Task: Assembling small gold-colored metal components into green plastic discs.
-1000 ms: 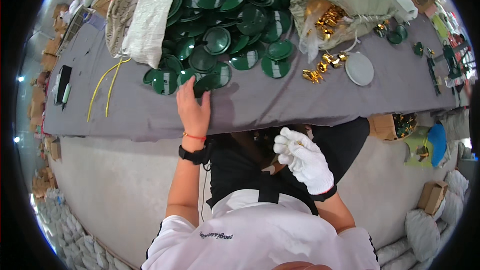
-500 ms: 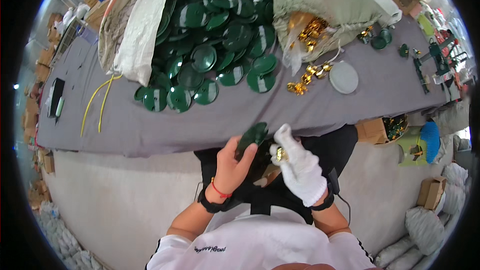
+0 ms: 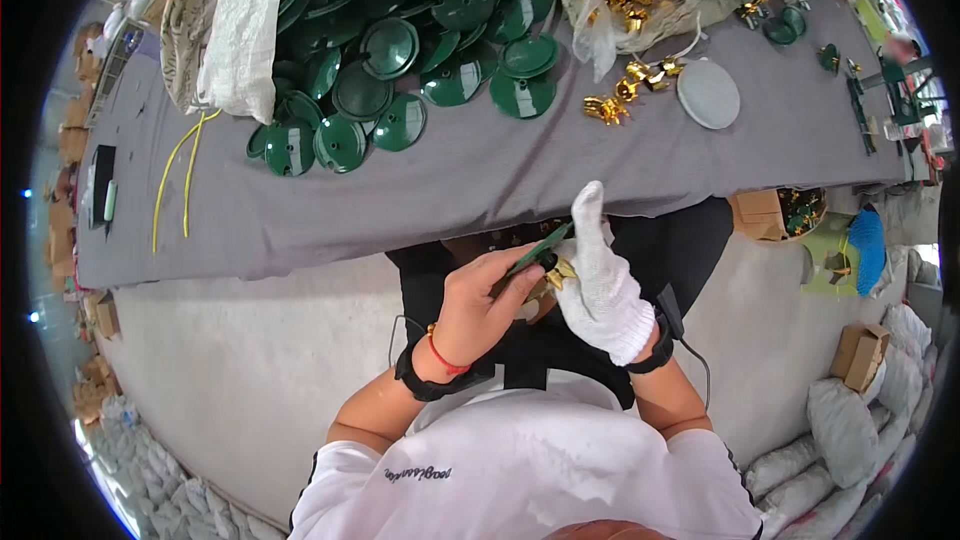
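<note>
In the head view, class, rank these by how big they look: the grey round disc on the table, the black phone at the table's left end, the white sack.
1. White sack
2. Grey round disc
3. Black phone, though the fisheye rim squeezes it, so this place is unsure.

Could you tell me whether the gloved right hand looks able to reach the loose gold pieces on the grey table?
Probably yes: the right hand is just below the table edge, and bare cloth lies before the gold pieces.
</note>
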{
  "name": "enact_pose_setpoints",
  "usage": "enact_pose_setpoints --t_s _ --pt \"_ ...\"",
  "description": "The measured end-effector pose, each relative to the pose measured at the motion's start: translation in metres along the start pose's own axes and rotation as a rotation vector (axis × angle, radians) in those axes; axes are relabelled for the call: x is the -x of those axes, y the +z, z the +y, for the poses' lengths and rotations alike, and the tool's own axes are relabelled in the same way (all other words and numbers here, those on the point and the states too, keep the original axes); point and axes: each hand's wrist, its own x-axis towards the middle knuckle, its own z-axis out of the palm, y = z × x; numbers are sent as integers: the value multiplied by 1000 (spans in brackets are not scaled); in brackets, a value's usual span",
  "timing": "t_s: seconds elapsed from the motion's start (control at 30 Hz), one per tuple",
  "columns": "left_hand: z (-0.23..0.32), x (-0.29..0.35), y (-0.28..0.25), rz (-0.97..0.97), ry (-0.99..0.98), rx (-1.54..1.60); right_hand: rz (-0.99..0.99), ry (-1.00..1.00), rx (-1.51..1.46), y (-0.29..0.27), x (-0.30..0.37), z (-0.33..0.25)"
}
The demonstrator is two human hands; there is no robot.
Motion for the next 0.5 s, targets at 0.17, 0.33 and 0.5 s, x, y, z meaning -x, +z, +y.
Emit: enact_pose_setpoints --t_s 0.17,0.33,0.5 --pt "-9 -1 -5 -96 -192 129 -65 -15 -231 -1 -3 4" --pt "-20 -2 -4 -76 277 -143 -86 -31 83 -5 -7 4" --pt "-33 0 3 -149 197 -82 -275 667 -971 5 0 15"
